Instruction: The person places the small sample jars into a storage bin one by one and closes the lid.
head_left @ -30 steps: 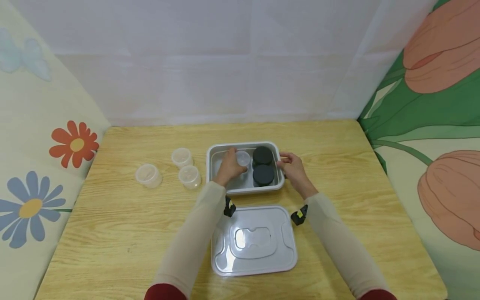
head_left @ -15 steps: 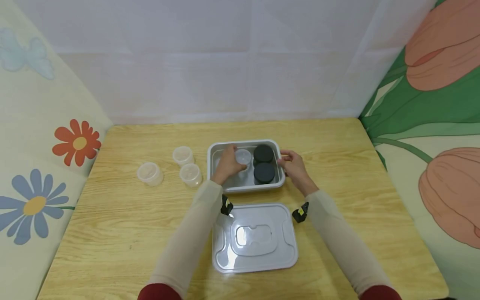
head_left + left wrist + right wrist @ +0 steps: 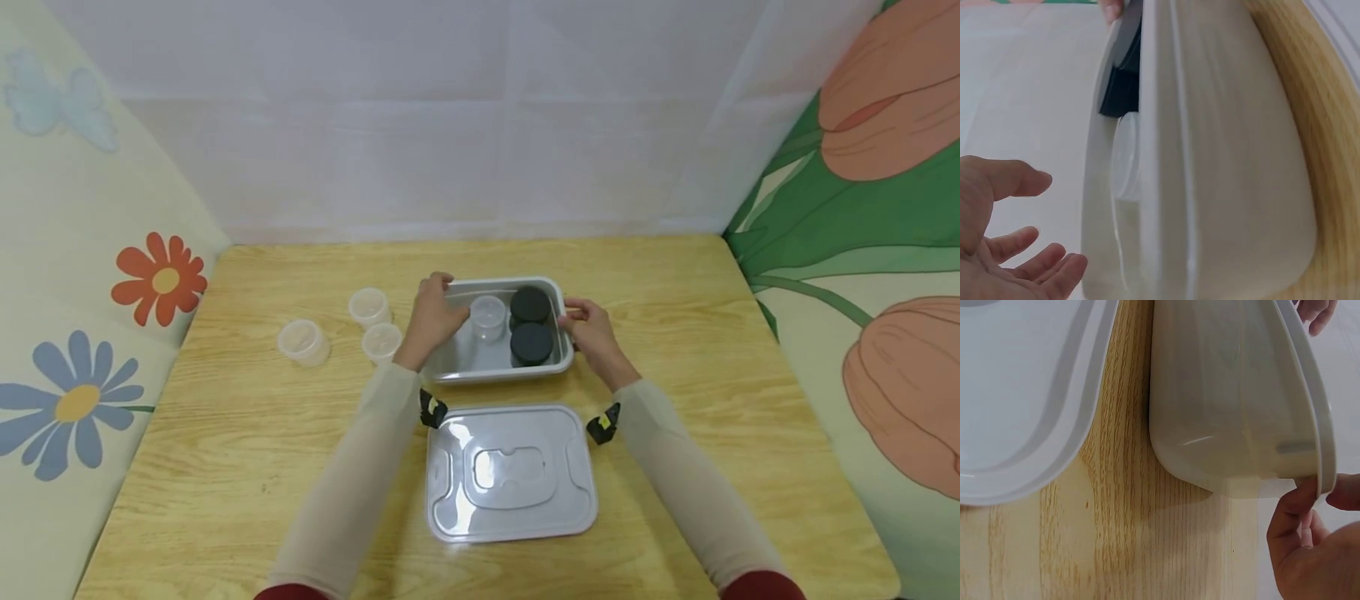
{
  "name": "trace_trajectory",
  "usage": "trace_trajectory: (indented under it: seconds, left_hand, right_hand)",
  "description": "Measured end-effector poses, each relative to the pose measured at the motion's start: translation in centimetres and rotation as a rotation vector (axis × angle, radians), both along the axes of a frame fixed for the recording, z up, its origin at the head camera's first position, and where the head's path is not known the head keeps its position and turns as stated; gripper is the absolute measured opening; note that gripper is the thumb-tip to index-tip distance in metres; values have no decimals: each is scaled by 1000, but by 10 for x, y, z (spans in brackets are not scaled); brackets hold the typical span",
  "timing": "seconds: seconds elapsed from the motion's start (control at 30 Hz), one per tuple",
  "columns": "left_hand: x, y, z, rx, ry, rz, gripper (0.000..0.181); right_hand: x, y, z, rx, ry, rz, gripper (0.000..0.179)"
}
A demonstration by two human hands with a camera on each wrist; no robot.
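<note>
A white rectangular bin [image 3: 480, 377] stands on the wooden table. Inside it are two black-lidded round jars [image 3: 531, 343] on the right and a clear lidded plastic cup [image 3: 487, 317] beside them. My left hand [image 3: 435, 318] is above the bin's left end, thumb and fingers spread with nothing between them; the left wrist view shows the same spread fingers [image 3: 1054, 275]. At the bin's right end, my right hand [image 3: 591, 332] pinches the rim between thumb and fingers, plain in the right wrist view, where the bin's wall [image 3: 1229, 406] fills the middle.
Three more clear cups stand left of the bin: one farthest left [image 3: 303, 342], one at the back [image 3: 369, 307] and one [image 3: 381, 341] partly behind my left wrist. A clear-grey lid [image 3: 512, 475] lies flat in front of the bin. A white cloth wall [image 3: 360, 167] rises behind the table.
My left hand has let go of the clear cup and drawn back up and to the left, leaving it standing in the bin. The right hand keeps its hold on the rim.
</note>
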State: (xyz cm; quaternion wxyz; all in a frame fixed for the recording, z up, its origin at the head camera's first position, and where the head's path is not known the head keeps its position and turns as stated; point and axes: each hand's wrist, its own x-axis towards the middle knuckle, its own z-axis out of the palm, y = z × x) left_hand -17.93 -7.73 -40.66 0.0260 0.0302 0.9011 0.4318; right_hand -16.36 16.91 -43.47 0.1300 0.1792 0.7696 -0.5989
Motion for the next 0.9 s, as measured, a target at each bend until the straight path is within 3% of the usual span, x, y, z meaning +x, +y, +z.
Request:
trace_trajectory:
  seconds: [0.27, 0.9]
  left_hand:
    - [3, -22, 4, 25, 5, 55, 59]
    - [25, -71, -5, 25, 32, 170, 59]
  right_hand:
    - [-2, 1, -1, 2, 2, 3, 44]
    - [-1, 1, -4, -6, 20, 7, 44]
